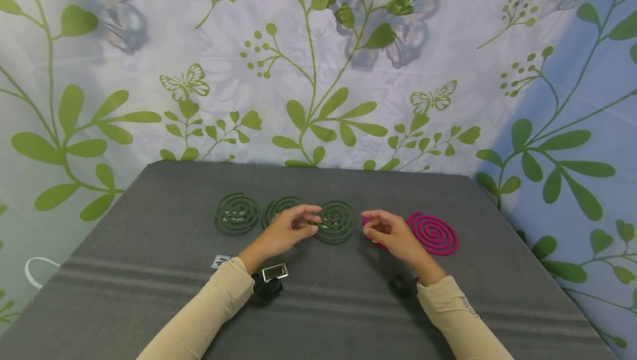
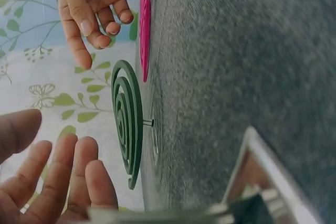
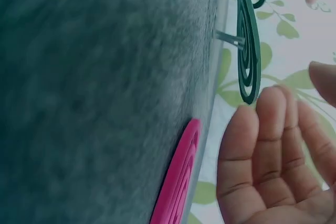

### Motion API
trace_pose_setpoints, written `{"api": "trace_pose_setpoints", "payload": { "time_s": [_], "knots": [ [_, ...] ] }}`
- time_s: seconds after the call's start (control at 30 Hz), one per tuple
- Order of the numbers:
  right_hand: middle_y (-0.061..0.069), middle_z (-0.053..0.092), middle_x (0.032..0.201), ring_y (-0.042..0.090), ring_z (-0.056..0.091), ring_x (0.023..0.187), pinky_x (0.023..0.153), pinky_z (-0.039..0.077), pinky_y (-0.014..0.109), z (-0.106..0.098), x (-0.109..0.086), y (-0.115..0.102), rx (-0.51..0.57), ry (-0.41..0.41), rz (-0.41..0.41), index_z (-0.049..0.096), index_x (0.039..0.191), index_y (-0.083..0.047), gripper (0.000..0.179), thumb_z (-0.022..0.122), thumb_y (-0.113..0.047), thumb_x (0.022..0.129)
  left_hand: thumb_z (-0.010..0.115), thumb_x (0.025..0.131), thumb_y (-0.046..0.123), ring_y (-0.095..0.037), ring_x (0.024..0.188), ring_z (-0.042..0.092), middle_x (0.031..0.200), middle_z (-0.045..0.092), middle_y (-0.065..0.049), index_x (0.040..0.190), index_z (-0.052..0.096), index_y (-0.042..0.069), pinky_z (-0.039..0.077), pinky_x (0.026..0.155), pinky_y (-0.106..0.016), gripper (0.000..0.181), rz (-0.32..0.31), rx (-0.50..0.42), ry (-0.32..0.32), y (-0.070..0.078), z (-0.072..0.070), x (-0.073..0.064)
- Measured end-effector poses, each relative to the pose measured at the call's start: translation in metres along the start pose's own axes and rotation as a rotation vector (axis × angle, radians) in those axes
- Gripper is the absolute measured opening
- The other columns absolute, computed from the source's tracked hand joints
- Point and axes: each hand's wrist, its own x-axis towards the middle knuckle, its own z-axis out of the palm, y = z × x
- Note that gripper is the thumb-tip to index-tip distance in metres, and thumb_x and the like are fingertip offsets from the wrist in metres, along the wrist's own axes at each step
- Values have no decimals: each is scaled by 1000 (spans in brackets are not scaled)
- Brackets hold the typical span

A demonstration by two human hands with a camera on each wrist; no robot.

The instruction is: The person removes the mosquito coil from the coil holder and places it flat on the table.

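Three green spiral mosquito coils stand in a row on the grey table; the rightmost green coil (image 1: 343, 226) is between my two hands. In the left wrist view a small metal stand (image 2: 148, 123) props that coil above the table. My left hand (image 1: 286, 231) hovers at its left side, fingers loosely bent and holding nothing, partly covering the middle green coil (image 1: 272, 209). My right hand (image 1: 395, 236) is held to the right of it, also with nothing in its fingers. Behind the right hand, a pink coil (image 1: 366, 219) is mostly hidden.
The leftmost green coil (image 1: 238, 213) rests at the left end of the row. Another pink coil (image 1: 433, 233) lies flat at the right. A small metal plate (image 1: 220, 261) is near my left sleeve. A patterned curtain (image 1: 239, 89) hangs behind the table (image 1: 323, 316).
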Motion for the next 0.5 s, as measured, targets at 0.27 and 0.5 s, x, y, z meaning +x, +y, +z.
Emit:
{"api": "trace_pose_setpoints", "payload": {
  "time_s": [0.27,0.5],
  "knots": [
    [22,68,116,21,71,94,77,61,31,9,9,-4,-29,-32,138,42,157,12,63,72,-2,102,66,108,7,-38,111,72,135,68,-26,154,52,-6,62,85,-42,50,-102,8,-5,1,-4,-2],
    [19,68,111,24,71,92,76,60,34,18,20,-6,-17,-68,221,32,164,8,77,75,-3,100,68,107,9,-31,92,76,122,76,-19,158,48,-5,62,72,-38,57,-164,57,1,3,-4,-2]
  ]
}}
